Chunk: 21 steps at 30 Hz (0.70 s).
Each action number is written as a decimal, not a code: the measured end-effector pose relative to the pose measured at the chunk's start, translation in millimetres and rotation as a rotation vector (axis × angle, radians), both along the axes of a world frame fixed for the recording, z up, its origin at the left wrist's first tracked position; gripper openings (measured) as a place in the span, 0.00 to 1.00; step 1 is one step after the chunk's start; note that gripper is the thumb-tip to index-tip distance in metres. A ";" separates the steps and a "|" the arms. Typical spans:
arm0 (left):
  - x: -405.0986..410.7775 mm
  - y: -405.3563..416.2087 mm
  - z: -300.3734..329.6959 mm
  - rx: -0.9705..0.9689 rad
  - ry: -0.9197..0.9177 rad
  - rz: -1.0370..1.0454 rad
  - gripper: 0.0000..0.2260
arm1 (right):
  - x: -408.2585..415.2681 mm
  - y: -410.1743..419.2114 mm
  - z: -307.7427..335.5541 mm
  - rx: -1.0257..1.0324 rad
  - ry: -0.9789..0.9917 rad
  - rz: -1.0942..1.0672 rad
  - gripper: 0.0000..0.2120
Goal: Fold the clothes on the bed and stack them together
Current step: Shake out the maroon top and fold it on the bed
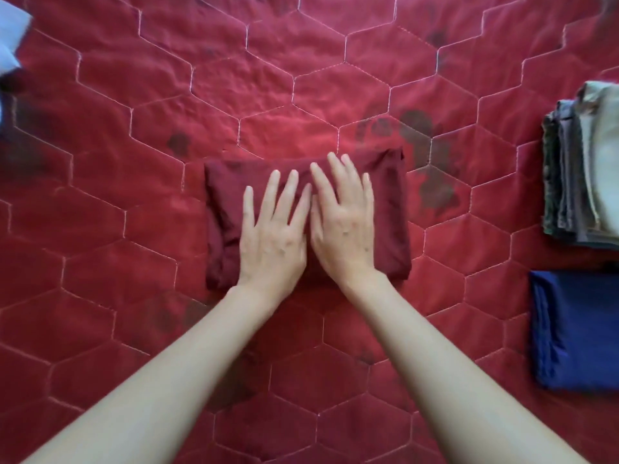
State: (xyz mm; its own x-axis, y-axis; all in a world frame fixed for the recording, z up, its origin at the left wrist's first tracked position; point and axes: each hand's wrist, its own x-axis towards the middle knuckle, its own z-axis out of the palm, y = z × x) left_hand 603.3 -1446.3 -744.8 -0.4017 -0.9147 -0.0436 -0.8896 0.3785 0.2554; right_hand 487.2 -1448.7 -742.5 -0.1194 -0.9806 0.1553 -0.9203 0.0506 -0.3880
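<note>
You press your left hand [271,242] and right hand [345,226], fingers straight and holding nothing, flat on the folded maroon garment [388,209] mid-bed [134,162], likely flattening creases so it stacks neatly.

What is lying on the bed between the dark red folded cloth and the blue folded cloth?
Nothing: in the head view only bare red quilt separates the dark red cloth from the blue cloth.
</note>
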 end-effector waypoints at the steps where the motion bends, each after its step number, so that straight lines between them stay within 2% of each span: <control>1: -1.8 4.4 -8.5 0.018 -0.058 -0.008 0.23 | 8.8 6.5 -8.1 0.048 0.018 0.074 0.21; 3: 6.3 3.5 -26.8 0.066 -0.133 0.026 0.24 | 9.1 15.2 -27.0 0.146 0.111 0.144 0.22; 5: 25.9 0.0 -43.5 0.089 -0.135 0.083 0.24 | -7.9 19.3 -42.5 0.201 0.215 0.143 0.23; 9: 68.2 4.5 -49.2 0.164 -0.107 0.264 0.25 | -52.4 28.1 -48.7 0.288 0.324 -0.058 0.25; 12: 84.4 7.6 -36.5 0.150 -0.170 0.207 0.26 | -72.9 32.8 -39.2 0.420 0.311 -0.239 0.27; 14: 84.7 2.5 -25.4 0.076 -0.174 0.182 0.25 | -74.5 29.3 -28.1 0.403 0.315 -0.297 0.27; 18: 46.2 -17.2 -15.1 -0.090 -0.065 0.038 0.24 | -42.5 1.4 -17.6 0.185 0.272 -0.102 0.24; 21: 15.8 -29.8 -24.9 -0.021 -0.065 -0.061 0.24 | -9.6 -14.3 -28.4 0.238 0.244 0.081 0.24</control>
